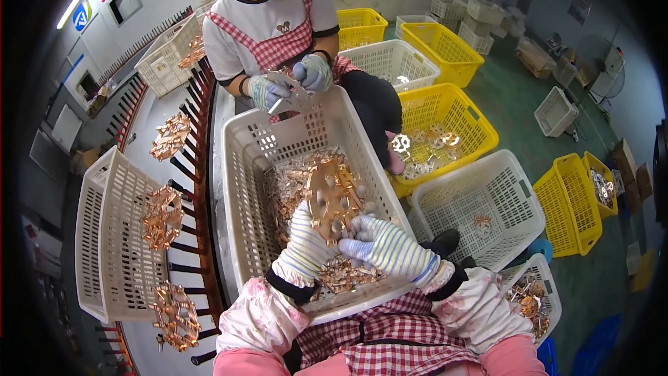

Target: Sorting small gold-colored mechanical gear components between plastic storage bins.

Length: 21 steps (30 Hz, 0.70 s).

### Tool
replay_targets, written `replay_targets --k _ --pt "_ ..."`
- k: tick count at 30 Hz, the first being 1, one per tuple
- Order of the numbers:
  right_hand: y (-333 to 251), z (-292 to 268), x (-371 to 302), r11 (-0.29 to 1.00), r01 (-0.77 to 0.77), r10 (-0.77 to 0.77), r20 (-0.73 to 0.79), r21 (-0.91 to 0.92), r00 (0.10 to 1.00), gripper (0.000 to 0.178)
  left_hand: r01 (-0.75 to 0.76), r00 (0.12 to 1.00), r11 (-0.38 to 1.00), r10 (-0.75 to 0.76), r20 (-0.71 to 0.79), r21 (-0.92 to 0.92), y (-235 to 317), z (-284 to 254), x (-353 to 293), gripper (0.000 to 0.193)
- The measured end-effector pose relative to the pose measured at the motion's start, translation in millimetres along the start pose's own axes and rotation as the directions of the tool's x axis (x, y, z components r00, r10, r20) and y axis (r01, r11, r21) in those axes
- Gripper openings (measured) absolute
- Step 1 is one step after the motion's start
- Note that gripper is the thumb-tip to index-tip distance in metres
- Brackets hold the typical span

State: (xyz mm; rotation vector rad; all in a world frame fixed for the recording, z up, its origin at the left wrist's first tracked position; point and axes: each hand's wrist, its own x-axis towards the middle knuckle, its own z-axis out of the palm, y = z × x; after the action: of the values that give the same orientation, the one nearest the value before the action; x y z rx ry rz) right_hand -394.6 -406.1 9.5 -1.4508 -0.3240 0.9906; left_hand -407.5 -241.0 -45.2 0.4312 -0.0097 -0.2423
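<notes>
Over the white basket (242, 167), a copper-coloured openwork metal part (327, 198) is being held up by both gloved hands. It is clamped at its near end by the right hand (390, 247), thumb in front, fingers partly lost behind the metal. Its left edge is gripped by the left hand (306, 240), though most of those fingers are covered; how they are closed cannot be told exactly. And whether one piece or a stack is held cannot be made out: edges are blurred by glare. The long axis is pointed away from the wearer, far end toward the co-worker (268, 31), broad face tipped up. Below, loose metal scraps (348, 277) are partly hidden by hands and part; both upper sleeves are cut off at the lower edge.
</notes>
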Motion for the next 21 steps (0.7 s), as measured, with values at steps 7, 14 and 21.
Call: replay_targets --k 7,14,21 --pt "17.0 15.0 -1.3 0.800 0.206 -0.260 -0.016 -0.563 0.966 0.034 -0.058 0.932 0.990 0.099 0.349 -0.127 -2.3 -17.9 -13.0 0.057" --pt "13.3 23.7 -15.7 0.961 0.264 -0.269 0.052 0.083 0.962 0.020 -0.080 0.994 0.993 0.086 -0.072 0.089 -13.5 -17.9 -22.0 0.051" --pt "29.4 18.3 -25.9 0.634 0.390 -0.498 0.033 -0.667 0.867 0.023 -0.335 0.936 0.863 0.350 0.032 0.378 26.1 -4.9 -15.0 0.053"
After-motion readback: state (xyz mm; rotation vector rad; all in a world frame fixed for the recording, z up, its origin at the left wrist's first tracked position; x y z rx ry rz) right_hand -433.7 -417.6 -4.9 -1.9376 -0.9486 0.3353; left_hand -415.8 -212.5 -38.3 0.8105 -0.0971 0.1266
